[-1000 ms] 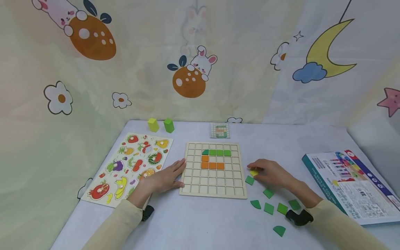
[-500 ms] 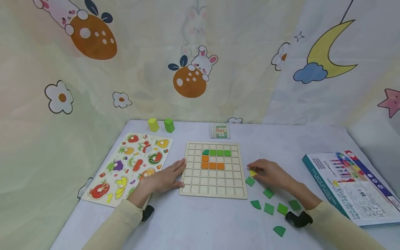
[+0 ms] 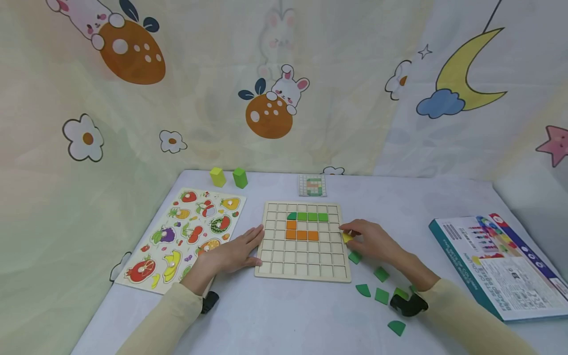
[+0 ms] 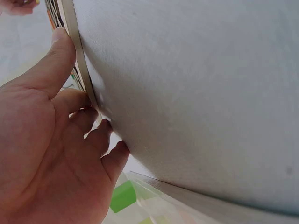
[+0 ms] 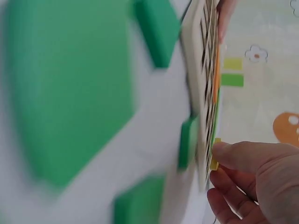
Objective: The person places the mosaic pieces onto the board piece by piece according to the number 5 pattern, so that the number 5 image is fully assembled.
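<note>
At nine o'clock on the table lies a fruit puzzle board (image 3: 186, 236), with a yellow block (image 3: 217, 177) and a green block (image 3: 239, 178) beyond it at eleven o'clock. The left hand (image 3: 235, 251) rests flat, fingers straight and relaxed, its fingertips against the left edge of the wooden grid board (image 3: 303, 268); it grips nothing, only steadies the frame. In the grid, a row of green tiles (image 3: 308, 216) sits above orange tiles (image 3: 301, 234); a small pattern card (image 3: 312, 186) lies at twelve o'clock. At the board's three o'clock edge the right hand (image 3: 374, 242) pinches a small yellow tile (image 3: 347, 237) between thumb and fingertips, holding it right at the rim, as the right wrist view confirms (image 5: 214, 158). The tile looks light, stiff and smooth, likely easy to let slip; it is probably best taken by its opposite edges so its face stays level. Loose green tiles (image 3: 381, 295) scatter at five o'clock near the right wrist. A printed box (image 3: 501, 264) lies at three o'clock.
</note>
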Available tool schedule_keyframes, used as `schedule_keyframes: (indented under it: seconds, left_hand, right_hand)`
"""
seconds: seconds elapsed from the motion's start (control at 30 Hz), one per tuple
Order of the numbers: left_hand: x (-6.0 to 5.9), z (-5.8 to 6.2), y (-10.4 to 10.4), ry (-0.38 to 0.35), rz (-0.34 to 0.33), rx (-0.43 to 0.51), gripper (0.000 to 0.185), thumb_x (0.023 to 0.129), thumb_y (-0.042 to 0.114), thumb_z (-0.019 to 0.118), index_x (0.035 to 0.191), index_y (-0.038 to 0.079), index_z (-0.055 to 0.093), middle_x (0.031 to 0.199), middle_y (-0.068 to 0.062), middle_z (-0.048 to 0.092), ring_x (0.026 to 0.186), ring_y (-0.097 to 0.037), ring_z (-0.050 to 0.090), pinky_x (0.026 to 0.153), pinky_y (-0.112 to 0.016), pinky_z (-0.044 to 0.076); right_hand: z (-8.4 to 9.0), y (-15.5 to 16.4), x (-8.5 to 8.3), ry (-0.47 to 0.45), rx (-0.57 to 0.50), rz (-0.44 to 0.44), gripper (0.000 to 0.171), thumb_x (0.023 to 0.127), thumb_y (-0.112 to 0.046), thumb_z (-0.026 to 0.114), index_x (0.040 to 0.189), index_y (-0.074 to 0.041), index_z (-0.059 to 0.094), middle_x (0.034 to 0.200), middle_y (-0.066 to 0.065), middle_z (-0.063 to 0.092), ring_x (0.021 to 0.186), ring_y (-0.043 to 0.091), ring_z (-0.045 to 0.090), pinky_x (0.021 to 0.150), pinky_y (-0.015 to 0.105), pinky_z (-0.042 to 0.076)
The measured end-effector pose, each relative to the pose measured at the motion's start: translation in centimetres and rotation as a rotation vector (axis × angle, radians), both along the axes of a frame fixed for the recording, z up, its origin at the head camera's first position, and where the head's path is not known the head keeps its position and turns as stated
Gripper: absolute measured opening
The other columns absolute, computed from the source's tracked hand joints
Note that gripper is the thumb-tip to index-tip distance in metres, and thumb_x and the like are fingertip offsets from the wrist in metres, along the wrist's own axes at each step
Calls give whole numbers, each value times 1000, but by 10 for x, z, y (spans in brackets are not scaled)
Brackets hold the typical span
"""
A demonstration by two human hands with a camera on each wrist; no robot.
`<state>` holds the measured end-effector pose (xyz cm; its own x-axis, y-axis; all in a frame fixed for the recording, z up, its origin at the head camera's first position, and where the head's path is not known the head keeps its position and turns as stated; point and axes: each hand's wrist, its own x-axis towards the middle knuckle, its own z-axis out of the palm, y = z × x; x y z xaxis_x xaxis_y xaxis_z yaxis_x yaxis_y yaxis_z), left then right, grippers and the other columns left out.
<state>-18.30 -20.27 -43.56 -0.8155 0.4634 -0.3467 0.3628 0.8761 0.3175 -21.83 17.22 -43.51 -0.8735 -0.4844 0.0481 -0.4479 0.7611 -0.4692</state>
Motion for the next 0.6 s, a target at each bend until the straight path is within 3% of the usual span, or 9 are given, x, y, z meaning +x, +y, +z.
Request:
schedule_keyframes:
  seconds: [0.3,0.6]
  left_hand:
    - [0,-1,0,-15,11,12,87,92,51,56,157,18,9,165,3,1,153,-20,6,121,-42,23]
    - [1,0,-1,-1,5,0,86,92,52,54,157,19,9,165,4,1,153,-19,6,121,-42,23]
  right_hand:
    - [4,-50,-3,29,-18,94,37,84,-5,70,120,-4,66,108,7,68,88,16,59,76,31,52]
    - [-2,-64,-6,64,31,19,35,82,-3,71,116,-4,69,103,6,69,83,13,57,73,29,52]
